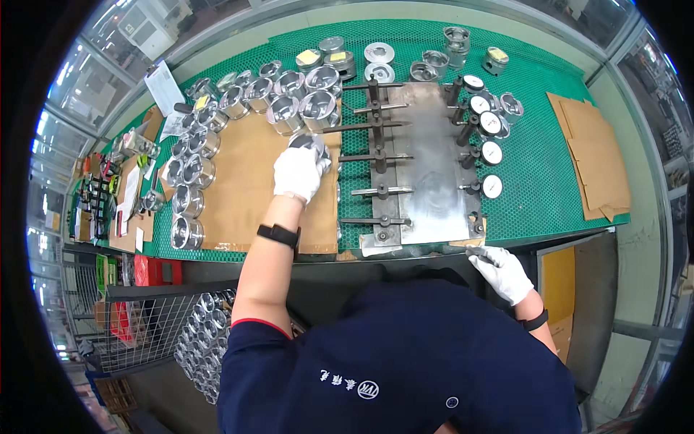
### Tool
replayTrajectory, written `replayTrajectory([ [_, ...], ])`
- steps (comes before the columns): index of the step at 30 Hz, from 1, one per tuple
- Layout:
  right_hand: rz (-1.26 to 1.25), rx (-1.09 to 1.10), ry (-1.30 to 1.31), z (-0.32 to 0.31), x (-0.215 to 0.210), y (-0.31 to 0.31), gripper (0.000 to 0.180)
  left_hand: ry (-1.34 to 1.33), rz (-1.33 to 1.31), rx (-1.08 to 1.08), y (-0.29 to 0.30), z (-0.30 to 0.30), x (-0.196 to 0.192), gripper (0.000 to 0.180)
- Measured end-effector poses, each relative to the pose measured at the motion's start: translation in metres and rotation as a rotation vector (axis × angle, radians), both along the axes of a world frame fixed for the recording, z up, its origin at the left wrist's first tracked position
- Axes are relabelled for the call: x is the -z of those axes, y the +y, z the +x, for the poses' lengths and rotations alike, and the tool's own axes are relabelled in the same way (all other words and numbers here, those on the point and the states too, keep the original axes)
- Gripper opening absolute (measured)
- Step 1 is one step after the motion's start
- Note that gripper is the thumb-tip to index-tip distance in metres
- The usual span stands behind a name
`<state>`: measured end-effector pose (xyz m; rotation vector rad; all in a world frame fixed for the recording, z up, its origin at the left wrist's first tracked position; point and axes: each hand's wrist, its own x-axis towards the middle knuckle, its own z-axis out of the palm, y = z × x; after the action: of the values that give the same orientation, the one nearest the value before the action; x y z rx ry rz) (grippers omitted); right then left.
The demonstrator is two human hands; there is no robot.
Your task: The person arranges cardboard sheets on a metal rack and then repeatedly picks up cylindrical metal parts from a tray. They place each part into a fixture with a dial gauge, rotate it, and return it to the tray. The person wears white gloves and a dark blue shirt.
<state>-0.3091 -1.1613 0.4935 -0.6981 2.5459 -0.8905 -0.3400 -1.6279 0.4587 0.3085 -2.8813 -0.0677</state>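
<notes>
Now, left hand: fingers grip metal cup, seemingly placing or lifting.
Metal cup: cardboard's upper right.
Right hand: curled, cannot tell if gripping.
Next move: probably needs steadiness.

The green-matted counter is supporting a brown cardboard sheet left of centre at its front edge. Silver metal cups are standing left of that sheet and toward the rear edge. A flat steel plate is lying mid-counter, reaching the front edge. Cardboard pieces are resting near the right edge.
</notes>
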Motion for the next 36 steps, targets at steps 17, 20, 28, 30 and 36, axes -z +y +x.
replayTrajectory([
  [17,-0.723,-0.336,-0.041,-0.054,-0.022,-0.104,0.125,-0.284,2.286,0.003,0.149,0.072,-0.095,0.043],
  [20,-0.462,-0.359,0.258,-0.072,-0.018,-0.083,0.117,-0.385,2.058,-0.018,0.156,0.061,-0.068,0.044],
  [28,0.002,-0.280,0.454,-0.091,0.011,-0.074,0.094,0.017,0.495,0.510,0.183,0.028,-0.026,0.073],
  [30,-0.142,-0.298,0.535,-0.091,0.013,-0.072,0.092,0.052,0.394,0.550,0.194,0.019,-0.023,0.086],
  [36,-0.215,-0.004,-0.372,-0.087,0.005,-0.047,0.086,0.086,0.386,0.459,0.204,0.005,-0.009,0.092],
])
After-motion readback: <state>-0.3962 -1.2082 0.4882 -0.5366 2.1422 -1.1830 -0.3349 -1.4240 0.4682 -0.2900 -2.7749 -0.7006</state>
